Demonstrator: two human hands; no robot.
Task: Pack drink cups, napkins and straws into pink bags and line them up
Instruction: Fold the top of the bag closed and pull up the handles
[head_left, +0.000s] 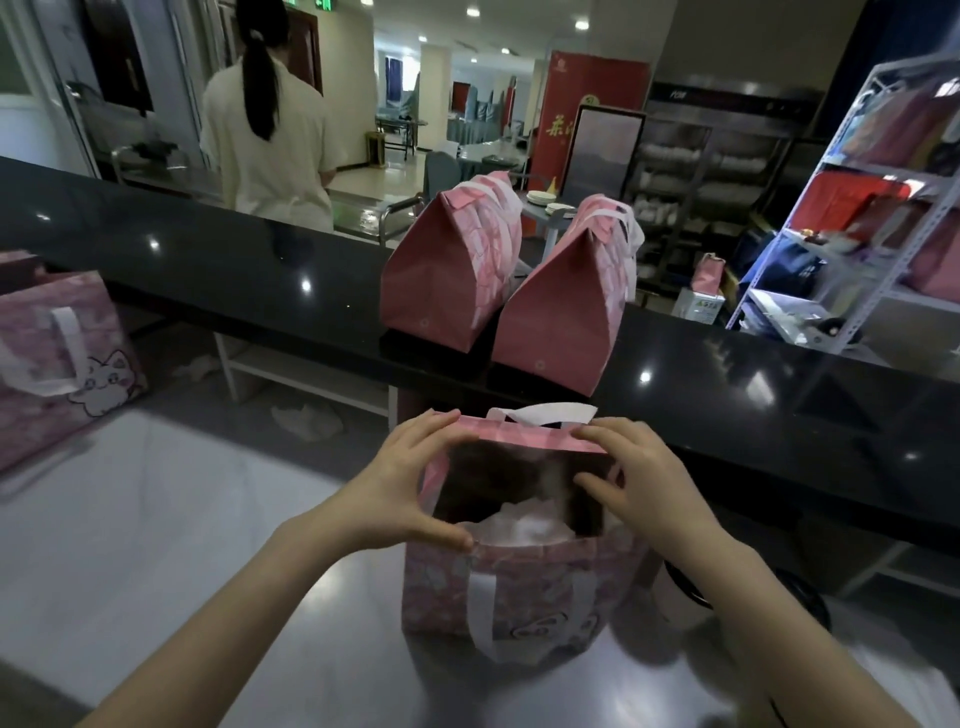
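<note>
Left hand (410, 483) and right hand (641, 480) pinch the rim of the open bag (519, 587) at 6 o'clock, one at each side. Something white (519, 525) lies inside, so it looks packed, with closing left to do. Two shut bags (452, 265) already stand side by side on the counter (234, 249) at 12 o'clock. A fourth bag (57, 364) waits at 9 o'clock.

A glossy black tabletop (208, 244) crosses the room; a white metal shelf (883, 174) stands right, ceiling lamps (472, 11) shine.
</note>
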